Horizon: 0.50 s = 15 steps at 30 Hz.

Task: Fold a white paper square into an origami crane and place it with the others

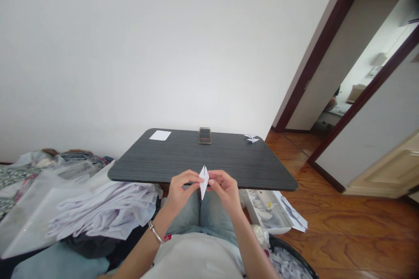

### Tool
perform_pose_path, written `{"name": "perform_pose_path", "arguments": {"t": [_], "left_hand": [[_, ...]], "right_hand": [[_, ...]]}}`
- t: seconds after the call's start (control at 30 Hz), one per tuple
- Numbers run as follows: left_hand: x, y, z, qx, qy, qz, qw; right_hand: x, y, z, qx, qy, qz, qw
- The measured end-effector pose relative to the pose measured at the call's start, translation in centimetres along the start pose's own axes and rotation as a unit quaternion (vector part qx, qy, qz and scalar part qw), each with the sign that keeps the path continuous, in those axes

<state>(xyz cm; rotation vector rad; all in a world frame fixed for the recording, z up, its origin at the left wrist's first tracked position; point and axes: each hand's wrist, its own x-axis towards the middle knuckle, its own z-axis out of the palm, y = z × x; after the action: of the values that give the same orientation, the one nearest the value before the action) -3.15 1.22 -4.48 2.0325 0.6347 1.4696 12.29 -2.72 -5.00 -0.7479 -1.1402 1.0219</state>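
Observation:
A small white folded paper (203,181), diamond-shaped with a split upper point, is held upright just in front of the table's near edge. My left hand (182,186) pinches its left corner between thumb and fingers. On the other side, my right hand (225,187) grips the right corner with thumb and curled fingers. Several folded white paper cranes (252,138) sit together at the table's far right corner. A flat white sheet of paper (160,135) lies at the far left.
The dark table (157,161) stands against a white wall, a phone (204,135) propped at its back middle. White cloth (108,209) is piled at the left. At the lower right are an open white box (266,211) and a bin of paper scraps (288,263).

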Motion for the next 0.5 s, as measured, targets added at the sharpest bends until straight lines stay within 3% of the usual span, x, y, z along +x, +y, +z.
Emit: {"name": "perform_pose_path", "arguments": {"t": [0.13,0.5], "left_hand": [[0.01,0.07,-0.15,0.019,0.023,0.000,1.000],[0.14,0.84,-0.06,0.025,0.010,0.019,0.999]], "right_hand": [[-0.19,0.11,0.01,-0.083,-0.024,-0.054,0.995],[-0.55,0.23,0.59,-0.172,0.034,-0.152,0.973]]}}
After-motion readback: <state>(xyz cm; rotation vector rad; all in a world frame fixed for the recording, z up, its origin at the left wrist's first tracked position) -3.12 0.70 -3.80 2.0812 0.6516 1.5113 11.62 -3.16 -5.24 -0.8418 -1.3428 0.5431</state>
